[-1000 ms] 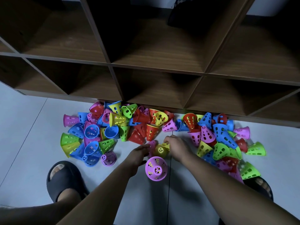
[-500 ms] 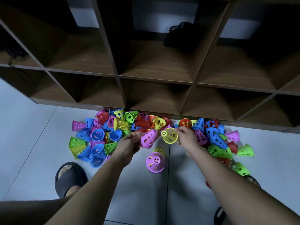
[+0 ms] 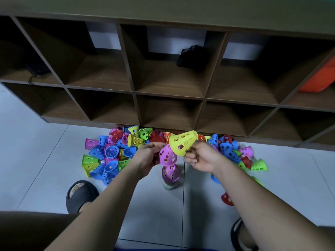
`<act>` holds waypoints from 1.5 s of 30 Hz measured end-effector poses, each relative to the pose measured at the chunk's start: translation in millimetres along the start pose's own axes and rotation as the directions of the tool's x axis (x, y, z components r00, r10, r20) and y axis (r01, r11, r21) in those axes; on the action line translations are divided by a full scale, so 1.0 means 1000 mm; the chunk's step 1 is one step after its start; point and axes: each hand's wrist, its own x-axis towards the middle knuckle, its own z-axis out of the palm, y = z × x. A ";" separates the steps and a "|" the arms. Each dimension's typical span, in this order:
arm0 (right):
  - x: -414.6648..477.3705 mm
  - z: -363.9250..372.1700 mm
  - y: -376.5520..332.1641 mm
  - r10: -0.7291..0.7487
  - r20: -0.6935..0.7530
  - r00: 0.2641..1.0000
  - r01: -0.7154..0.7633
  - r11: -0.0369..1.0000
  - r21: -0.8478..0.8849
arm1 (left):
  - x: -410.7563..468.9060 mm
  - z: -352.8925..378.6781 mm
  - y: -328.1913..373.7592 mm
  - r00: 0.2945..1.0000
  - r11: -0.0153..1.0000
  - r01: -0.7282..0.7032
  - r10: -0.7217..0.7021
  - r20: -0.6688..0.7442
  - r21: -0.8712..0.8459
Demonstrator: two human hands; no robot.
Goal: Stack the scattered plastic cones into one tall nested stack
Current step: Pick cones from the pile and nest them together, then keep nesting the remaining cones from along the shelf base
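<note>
Several perforated plastic cones in pink, blue, green, yellow and red lie in a pile on the floor against the shelf's foot. A short nested stack with a pink cone on top stands on the floor below my hands. My left hand grips a pink cone in the air above that stack. My right hand pinches a yellow cone by its rim, tilted, its lower edge touching the pink cone.
A dark wooden cubby shelf rises just behind the pile, holding a black mesh bag and an orange object. My left foot in a black sandal and my right sandal rest on the pale tiled floor. A red cone lies apart on the right.
Both hands rose from the floor with a pink cone and a yellow cone and brought them together above the stack. The view tilted upward, showing more of the shelf.
</note>
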 end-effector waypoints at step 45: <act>0.119 -0.056 0.144 -0.190 -0.360 0.913 -0.211 0.536 -0.817 | 0.064 -0.021 -0.130 0.926 0.867 0.259 -0.349 -0.148 -0.426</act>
